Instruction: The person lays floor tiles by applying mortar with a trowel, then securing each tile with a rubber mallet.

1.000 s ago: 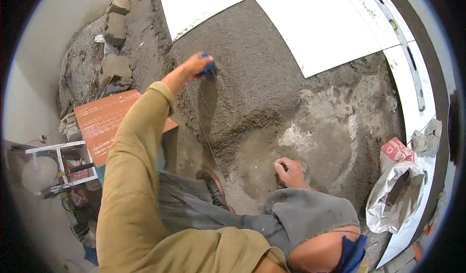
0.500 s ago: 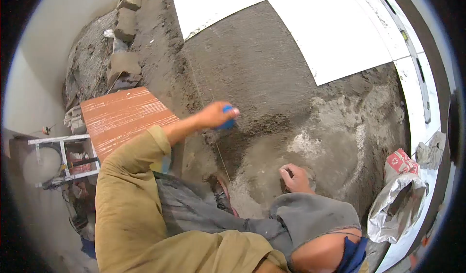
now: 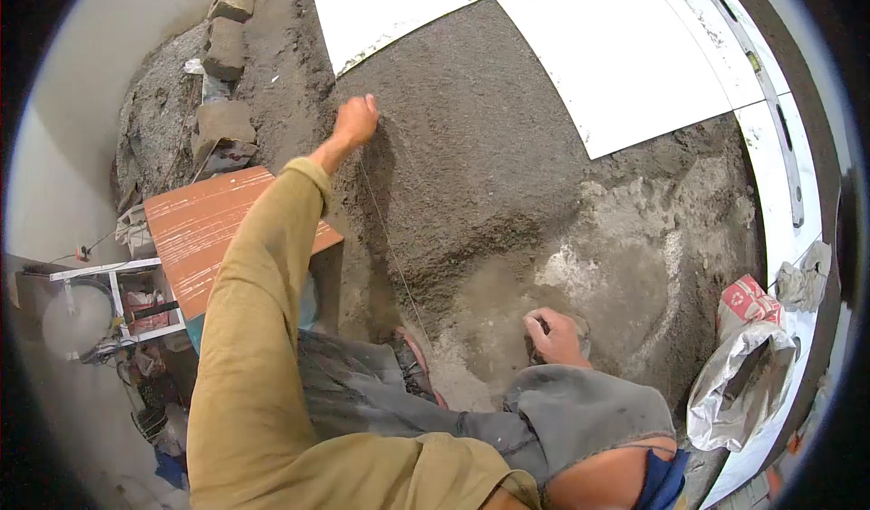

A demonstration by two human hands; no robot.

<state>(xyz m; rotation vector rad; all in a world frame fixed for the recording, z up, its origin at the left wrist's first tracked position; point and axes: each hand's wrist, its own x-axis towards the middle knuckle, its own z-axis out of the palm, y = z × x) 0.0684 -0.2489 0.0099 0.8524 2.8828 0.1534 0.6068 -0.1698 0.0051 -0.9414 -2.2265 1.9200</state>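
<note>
My left hand (image 3: 356,120), at the end of a long khaki sleeve, reaches out over the mortar bed (image 3: 453,129) near its left edge. Its fingers are curled closed, and whatever they hold is hidden. A thin string (image 3: 391,247) runs along the bed's left side, past this hand. My right hand (image 3: 555,338) is low, just beyond my grey-trousered knee (image 3: 589,397), with thumb and fingers curled. Something dark and greyish shows around it, too hidden to name. Large white tiles (image 3: 625,57) border the bed at the far side and right.
An orange-brown tile (image 3: 213,229) lies at left, beside a white metal frame (image 3: 116,302). Concrete blocks (image 3: 225,48) line the far left. A spirit level (image 3: 770,93) rests on the right-hand tiles. An open sack (image 3: 739,392) stands at lower right.
My left hand has swung forward and slightly left. The blue object seen in it before no longer shows. A haze of dust hangs over the near mortar. My right hand has hardly moved.
</note>
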